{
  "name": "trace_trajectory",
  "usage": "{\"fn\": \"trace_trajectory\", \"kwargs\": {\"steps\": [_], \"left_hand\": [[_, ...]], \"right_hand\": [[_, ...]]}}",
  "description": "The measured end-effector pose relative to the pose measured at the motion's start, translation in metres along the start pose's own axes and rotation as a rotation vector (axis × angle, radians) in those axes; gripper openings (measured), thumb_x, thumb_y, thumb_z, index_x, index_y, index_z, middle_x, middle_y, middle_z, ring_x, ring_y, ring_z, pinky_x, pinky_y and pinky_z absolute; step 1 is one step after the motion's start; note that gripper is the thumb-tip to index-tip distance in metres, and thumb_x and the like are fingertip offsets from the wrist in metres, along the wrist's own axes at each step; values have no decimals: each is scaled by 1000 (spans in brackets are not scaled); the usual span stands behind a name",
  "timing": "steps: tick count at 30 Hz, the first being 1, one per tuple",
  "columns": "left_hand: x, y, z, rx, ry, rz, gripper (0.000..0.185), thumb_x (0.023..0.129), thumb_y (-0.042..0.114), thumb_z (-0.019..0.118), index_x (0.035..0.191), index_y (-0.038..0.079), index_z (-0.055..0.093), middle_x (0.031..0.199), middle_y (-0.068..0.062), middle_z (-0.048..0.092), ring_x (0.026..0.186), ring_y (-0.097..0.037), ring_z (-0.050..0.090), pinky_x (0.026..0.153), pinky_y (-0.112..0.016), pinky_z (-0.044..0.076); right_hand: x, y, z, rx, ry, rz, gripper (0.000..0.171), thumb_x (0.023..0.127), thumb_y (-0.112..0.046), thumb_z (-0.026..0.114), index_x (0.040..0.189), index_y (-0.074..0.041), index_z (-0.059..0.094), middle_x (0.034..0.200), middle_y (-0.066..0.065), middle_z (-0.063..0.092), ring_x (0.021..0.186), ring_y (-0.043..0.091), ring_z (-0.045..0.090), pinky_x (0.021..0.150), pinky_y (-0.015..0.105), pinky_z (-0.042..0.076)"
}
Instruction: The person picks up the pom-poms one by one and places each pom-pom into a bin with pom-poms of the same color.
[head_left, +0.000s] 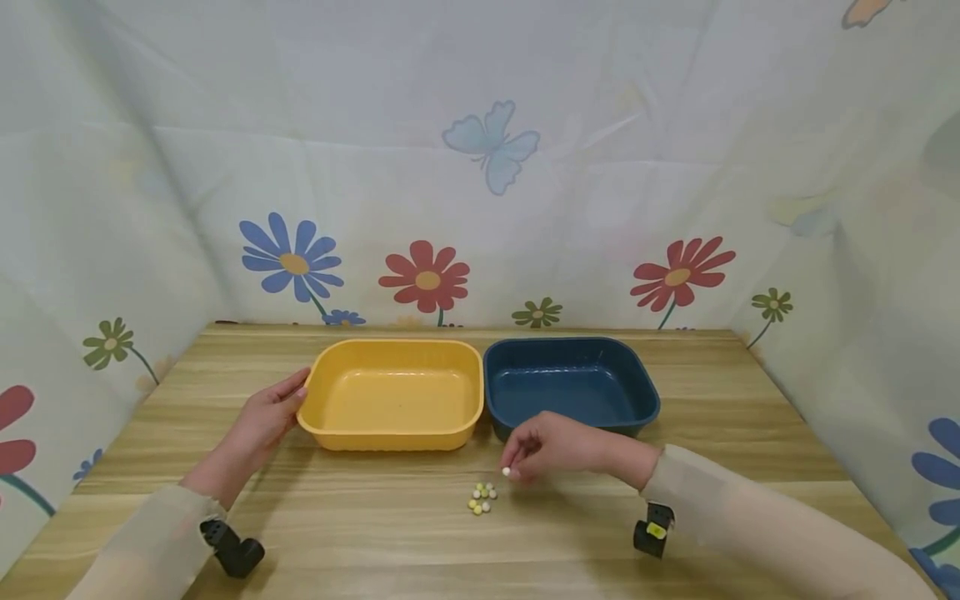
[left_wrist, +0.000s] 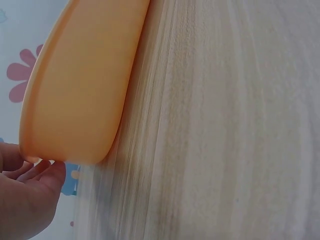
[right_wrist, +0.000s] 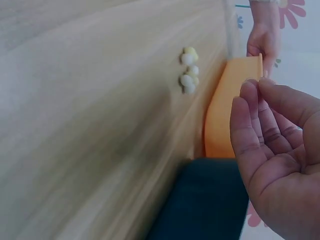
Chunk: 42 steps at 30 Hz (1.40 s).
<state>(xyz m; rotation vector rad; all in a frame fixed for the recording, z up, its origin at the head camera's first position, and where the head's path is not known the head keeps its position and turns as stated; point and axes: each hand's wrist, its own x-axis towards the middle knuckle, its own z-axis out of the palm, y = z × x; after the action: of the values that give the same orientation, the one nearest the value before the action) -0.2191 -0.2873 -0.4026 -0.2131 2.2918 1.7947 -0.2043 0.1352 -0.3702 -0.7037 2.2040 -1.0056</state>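
A yellow tray and a dark blue tray stand side by side on the wooden table; both look empty. My left hand rests with straight fingers against the yellow tray's left wall; the fingers touch its corner. My right hand hovers in front of the blue tray and pinches a small white bead at its fingertips. A small cluster of white and yellow beads lies on the table just below that hand, also seen as the cluster of beads in the right wrist view.
A cloth with printed flowers and butterflies walls in the table at the back and both sides. Black wrist camera mounts sit under each forearm. The yellow tray and blue tray edges show in the right wrist view.
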Motion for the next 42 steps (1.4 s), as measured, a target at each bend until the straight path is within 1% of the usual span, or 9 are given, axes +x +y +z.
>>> {"fn": "trace_trajectory", "kwargs": {"steps": [5, 10, 13, 19, 27, 30, 33, 39, 42], "left_hand": [[0, 0, 1, 9, 4, -3, 56, 113, 19, 30, 164, 6, 8, 172, -16, 6, 159, -35, 17, 118, -31, 36], [0, 1, 0, 19, 0, -3, 56, 114, 19, 29, 164, 7, 7, 173, -16, 5, 159, -35, 17, 120, -36, 32], [0, 1, 0, 19, -4, -4, 56, 114, 20, 29, 164, 7, 7, 173, -16, 5, 159, -35, 17, 122, -38, 30], [1, -1, -1, 23, -10, -10, 56, 114, 22, 28, 164, 8, 7, 173, -14, 5, 159, -34, 17, 120, -30, 36], [2, -2, -1, -1, -8, -5, 57, 113, 21, 29, 164, 8, 7, 173, -14, 4, 160, -34, 15, 124, -40, 28], [2, -3, 0, -7, -9, 2, 57, 113, 20, 30, 164, 7, 8, 173, -14, 4, 159, -34, 16, 120, -30, 36], [2, -2, 1, -13, -11, 5, 57, 113, 19, 30, 164, 6, 8, 173, -15, 4, 159, -35, 17, 115, -23, 41], [3, -3, 1, -24, -5, 1, 56, 114, 19, 28, 164, 7, 6, 173, -14, 2, 160, -34, 15, 123, -41, 27], [3, -4, 0, -20, -3, 11, 56, 114, 20, 28, 164, 7, 6, 173, -14, 3, 160, -34, 14, 123, -39, 29]], "right_hand": [[-2, -6, -9, 10, -2, 22, 9, 94, -12, 73, 102, -6, 76, 88, 9, 76, 76, 11, 65, 80, 30, 63], [-4, -12, -21, 31, 1, 19, 13, 95, -13, 73, 104, -4, 75, 96, 19, 77, 79, 15, 68, 82, 31, 64], [-4, -17, -29, 43, 2, 15, 14, 95, -12, 73, 105, -2, 74, 98, 20, 77, 80, 14, 69, 83, 29, 65], [-4, -29, -46, 30, -13, 15, 14, 96, -11, 72, 106, -2, 73, 101, 19, 77, 82, 15, 70, 85, 30, 65], [-4, -42, -70, 18, -18, 9, 17, 97, -13, 70, 110, -2, 72, 100, 17, 76, 86, 18, 70, 88, 32, 64], [-2, -46, -79, 33, -9, -2, 18, 97, -12, 69, 111, 0, 70, 99, 17, 75, 90, 25, 72, 89, 34, 65], [1, -48, -89, 36, 9, -13, 21, 98, -11, 69, 113, 4, 68, 96, 11, 76, 94, 29, 73, 91, 35, 65], [13, -46, -106, -21, 12, -14, 23, 98, -11, 68, 115, 4, 68, 101, 18, 73, 90, 24, 71, 90, 34, 64], [22, -43, -113, -35, 1, 6, 22, 98, -11, 68, 114, 3, 69, 101, 17, 73, 86, 19, 70, 91, 36, 64]]}}
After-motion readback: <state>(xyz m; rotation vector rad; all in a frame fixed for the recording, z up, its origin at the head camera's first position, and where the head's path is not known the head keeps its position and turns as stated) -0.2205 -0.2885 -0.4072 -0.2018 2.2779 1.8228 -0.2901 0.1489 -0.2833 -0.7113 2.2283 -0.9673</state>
